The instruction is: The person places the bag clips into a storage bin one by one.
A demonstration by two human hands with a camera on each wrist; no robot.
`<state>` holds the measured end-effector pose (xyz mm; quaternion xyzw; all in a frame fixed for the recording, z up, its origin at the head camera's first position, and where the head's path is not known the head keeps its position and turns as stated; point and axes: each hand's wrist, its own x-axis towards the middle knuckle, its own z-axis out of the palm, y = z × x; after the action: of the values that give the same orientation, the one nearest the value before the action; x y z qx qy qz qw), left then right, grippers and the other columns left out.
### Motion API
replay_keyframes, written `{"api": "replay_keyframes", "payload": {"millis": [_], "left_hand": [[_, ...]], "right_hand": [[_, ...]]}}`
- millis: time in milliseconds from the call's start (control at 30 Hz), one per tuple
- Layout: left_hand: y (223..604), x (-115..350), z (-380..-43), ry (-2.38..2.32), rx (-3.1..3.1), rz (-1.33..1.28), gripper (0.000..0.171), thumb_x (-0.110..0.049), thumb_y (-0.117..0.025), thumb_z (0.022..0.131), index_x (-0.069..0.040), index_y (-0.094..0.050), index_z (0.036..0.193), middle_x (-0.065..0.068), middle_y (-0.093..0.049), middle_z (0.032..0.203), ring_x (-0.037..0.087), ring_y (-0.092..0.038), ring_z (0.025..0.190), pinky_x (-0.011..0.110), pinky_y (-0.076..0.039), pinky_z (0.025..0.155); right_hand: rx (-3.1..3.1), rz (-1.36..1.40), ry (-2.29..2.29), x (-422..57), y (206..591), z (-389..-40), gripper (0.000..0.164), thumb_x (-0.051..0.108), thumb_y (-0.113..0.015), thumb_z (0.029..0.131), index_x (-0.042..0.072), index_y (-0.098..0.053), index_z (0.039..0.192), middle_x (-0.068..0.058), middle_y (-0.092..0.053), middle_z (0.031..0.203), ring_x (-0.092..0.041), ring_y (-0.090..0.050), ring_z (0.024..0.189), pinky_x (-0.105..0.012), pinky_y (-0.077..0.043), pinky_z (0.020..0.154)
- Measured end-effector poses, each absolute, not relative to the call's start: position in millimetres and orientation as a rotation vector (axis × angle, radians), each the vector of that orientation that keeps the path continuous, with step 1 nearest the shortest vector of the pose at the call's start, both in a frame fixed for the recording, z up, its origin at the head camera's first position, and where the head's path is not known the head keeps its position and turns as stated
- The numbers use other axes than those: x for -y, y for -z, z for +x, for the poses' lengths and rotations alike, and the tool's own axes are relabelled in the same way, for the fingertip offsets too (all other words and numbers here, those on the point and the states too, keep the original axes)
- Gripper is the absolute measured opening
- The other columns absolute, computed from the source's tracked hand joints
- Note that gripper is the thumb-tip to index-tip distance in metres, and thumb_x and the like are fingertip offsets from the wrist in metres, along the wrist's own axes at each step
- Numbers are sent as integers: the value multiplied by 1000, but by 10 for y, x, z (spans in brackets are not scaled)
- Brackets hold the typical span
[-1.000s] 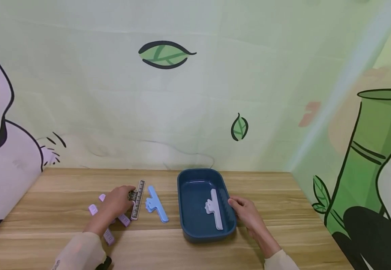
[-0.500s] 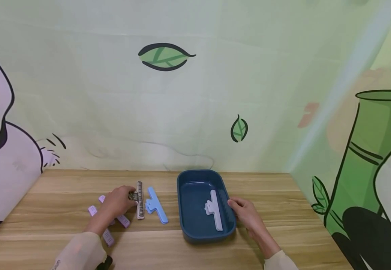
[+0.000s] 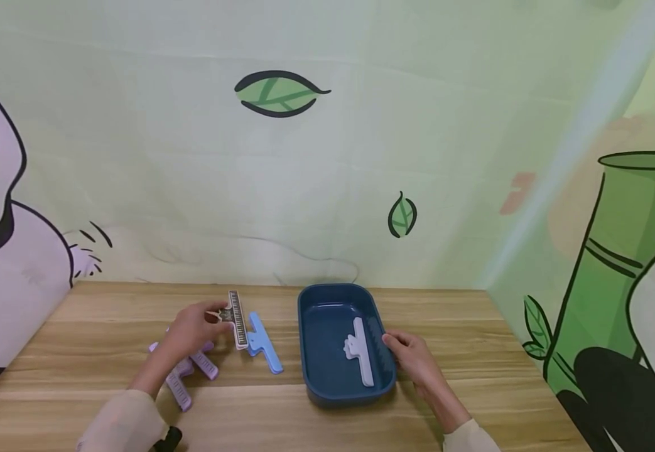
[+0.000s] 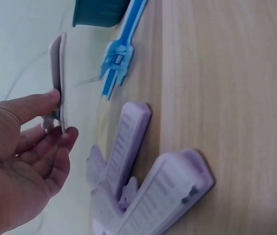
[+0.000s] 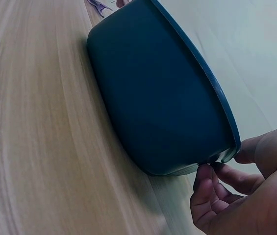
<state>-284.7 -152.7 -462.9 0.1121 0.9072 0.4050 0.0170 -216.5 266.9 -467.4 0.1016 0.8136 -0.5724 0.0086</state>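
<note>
My left hand (image 3: 190, 329) pinches a bag clip (image 3: 238, 319) with a black-and-white piano-key bar, raised off the table. In the left wrist view the thumb and fingers grip this clip (image 4: 57, 68) near its spring end, and its bar is seen edge-on. A blue bag clip (image 3: 265, 344) lies just to its right. Several lilac bag clips (image 3: 179, 390) lie in a heap below my left wrist, partly covered by it. My right hand (image 3: 414, 359) holds the right rim of a dark blue plastic tub (image 3: 335, 400), thumb on top, fingers underneath. A pale lilac clip (image 3: 363, 351) lies inside the tub.
A wooden table (image 3: 248, 420) bears everything, its far edge against a fabric backdrop (image 3: 327, 163) printed with leaves, bamboo and panda shapes. The tub stands between the blue clip and my right hand.
My left hand has lifted the piano-key clip off the table and shifted it slightly right, and its lower end now overlaps the blue clip in view. The right hand and tub have stayed put.
</note>
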Motion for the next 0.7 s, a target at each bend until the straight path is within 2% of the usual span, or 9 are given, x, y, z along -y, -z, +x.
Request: {"api": "replay_keyframes", "payload": {"millis": [200, 500, 700], "left_hand": [[4562, 1601, -2809, -1354, -2821, 400, 57, -22, -79, 92, 4, -60, 138, 28, -68, 122, 42, -67, 111, 51, -58, 87], [4269, 1654, -2724, -1323, -2852, 448, 56, -26, -76, 95, 0, -59, 142, 26, -68, 120, 44, -66, 113, 53, -57, 87], [4064, 1657, -2671, -1322, -2881, 504, 56, -27, -76, 96, -1, -59, 143, 23, -70, 116, 42, -68, 109, 53, -57, 86]], "right_hand": [[-2550, 323, 1773, -2668, 4657, -2157, 36, 18, -57, 107, -7, -65, 133, -19, -70, 119, -23, -65, 92, -32, -57, 76], [-2541, 322, 1773, -2673, 4650, -2159, 39, 21, -56, 108, -6, -63, 135, -21, -68, 124, -24, -65, 95, -38, -59, 80], [-2538, 315, 1792, -2673, 4667, -2158, 38, 20, -57, 108, -5, -63, 136, -21, -67, 125, -26, -65, 95, -39, -60, 81]]}}
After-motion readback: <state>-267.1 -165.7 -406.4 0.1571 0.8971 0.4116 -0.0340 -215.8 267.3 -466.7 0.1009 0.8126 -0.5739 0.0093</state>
